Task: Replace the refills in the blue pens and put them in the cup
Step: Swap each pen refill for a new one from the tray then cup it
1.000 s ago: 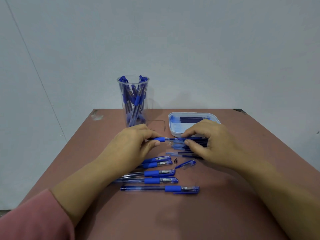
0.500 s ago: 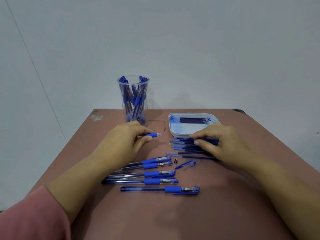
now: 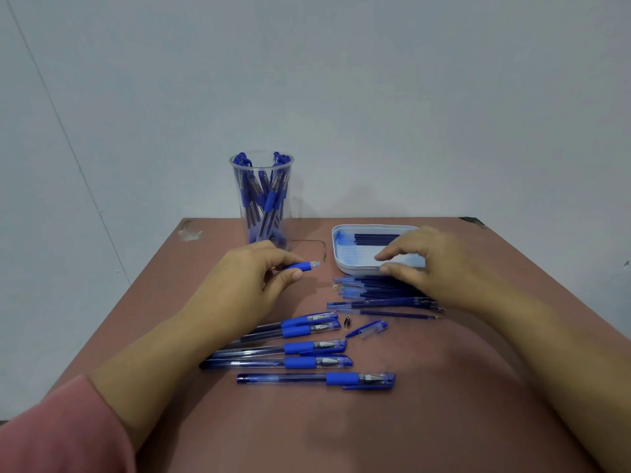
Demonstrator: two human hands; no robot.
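The worktop (image 3: 341,435) ends just behind the cup (image 3: 289,179) and the tray (image 3: 355,269), with a pale wall beyond. Its left edge slants in towards a chipped far corner, so your widest bare room is the near stretch below the nearest pen (image 3: 317,378). A narrower lane lies open between cup and tray. Your left grip (image 3: 246,285) is clamped on a pen barrel (image 3: 302,266), forefinger and thumb pinching its blue rubber sleeve, and the clear open end points right, above the worktop and just in front of the cup. Your right grip (image 3: 440,268) hangs over the tray's near rim with its fingers loosely bent. Thumb and forefinger are apart, and nothing shows between them. The cup is clear, smooth plastic, tall and slightly tapered, with capped blue pens standing crossed inside it. The tray is white, shallow and round-cornered, with thin dark refills (image 3: 375,237) lying along its far side. A loose heap of refills (image 3: 375,291) lies just before the tray, partly under your right palm. Near them lie a small metal tip (image 3: 347,320) and a clear cap with a blue clip (image 3: 370,329). Five capped pens lie roughly parallel, caps to the right, the upper ones running under your left wrist. The worktop is matte reddish-brown.
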